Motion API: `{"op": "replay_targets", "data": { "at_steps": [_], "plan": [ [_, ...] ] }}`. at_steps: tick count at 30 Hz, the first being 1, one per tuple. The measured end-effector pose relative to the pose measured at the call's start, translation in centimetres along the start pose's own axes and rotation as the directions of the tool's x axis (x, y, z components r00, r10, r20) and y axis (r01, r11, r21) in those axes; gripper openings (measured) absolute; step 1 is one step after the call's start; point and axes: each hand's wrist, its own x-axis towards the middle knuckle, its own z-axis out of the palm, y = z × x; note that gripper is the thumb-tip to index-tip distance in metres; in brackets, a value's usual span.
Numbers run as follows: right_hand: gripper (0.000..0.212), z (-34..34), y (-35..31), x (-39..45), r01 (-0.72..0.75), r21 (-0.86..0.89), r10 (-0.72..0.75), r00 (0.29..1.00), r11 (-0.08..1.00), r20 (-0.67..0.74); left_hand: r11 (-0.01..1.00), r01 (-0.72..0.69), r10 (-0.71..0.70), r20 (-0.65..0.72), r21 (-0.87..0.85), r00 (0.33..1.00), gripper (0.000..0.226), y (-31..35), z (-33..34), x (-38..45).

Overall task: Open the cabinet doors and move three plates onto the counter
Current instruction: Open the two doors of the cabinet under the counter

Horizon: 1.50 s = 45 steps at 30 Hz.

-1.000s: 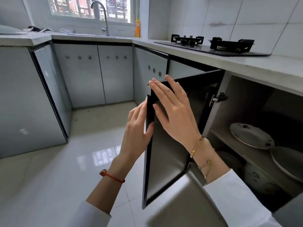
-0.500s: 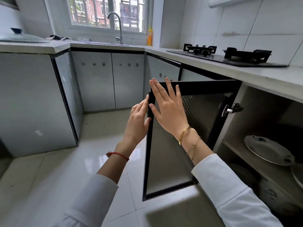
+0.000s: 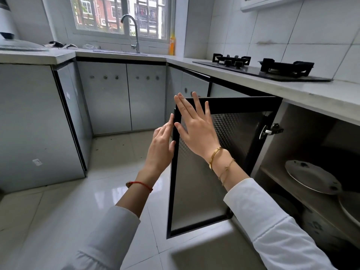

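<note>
The left hand (image 3: 160, 147) rests flat-fingered on the outer edge of the door (image 3: 204, 172), grasping nothing. The right hand (image 3: 194, 127), fingers released, presses its inner face; the door has swung wider than a second ago. Plates (image 3: 311, 177) sit exposed on the shelf (image 3: 288, 189) below the desk (image 3: 311, 94).

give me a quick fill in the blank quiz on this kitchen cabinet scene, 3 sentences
1. The cabinet door stands ____.
2. The right hand lies flat on the door's ____ face, while the left hand touches its edge.
3. The plate on the shelf lies to the ____ of the door.

Missing words: open; inner; right
</note>
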Motion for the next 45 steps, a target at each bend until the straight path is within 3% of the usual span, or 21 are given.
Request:
{"op": "replay_targets", "data": {
  "at_steps": [11,19,23,30,36,45],
  "plan": [
    [0.061,-1.4,-0.1,-1.5,-0.012,-0.01,0.012,1.0,1.0,-0.02,0.999,-0.04,0.042,-0.036,0.035,0.998,0.081,1.8,-0.7,-1.2],
    [0.062,-3.6,2.3,-4.9,-0.125,0.035,0.128,0.988,0.992,-0.09,0.972,-0.235,0.228,-0.149,-0.031,0.962,0.069,4.7,-1.0,-1.5],
    [0.061,-5.2,4.2,-7.5,-0.202,-0.022,0.198,0.972,0.979,-0.128,0.938,-0.333,0.323,-0.112,-0.092,0.94,0.064,7.1,0.1,-1.3],
    [0.057,-8.5,7.7,-13.8,-0.352,-0.077,0.331,0.922,0.933,-0.198,0.878,-0.386,0.407,0.015,-0.283,0.913,0.058,12.7,3.6,-1.6],
    [0.056,-11.8,10.9,-19.9,-0.532,-0.165,0.487,0.837,0.83,-0.25,0.813,-0.395,0.477,0.099,-0.429,0.874,0.055,18.3,8.3,-2.5],
    [0.055,-16.2,16.3,-27.1,-0.673,-0.319,0.568,0.737,0.668,-0.366,0.722,-0.361,0.582,0.236,-0.591,0.778,0.059,26.0,15.5,-5.0]
  ]
}}
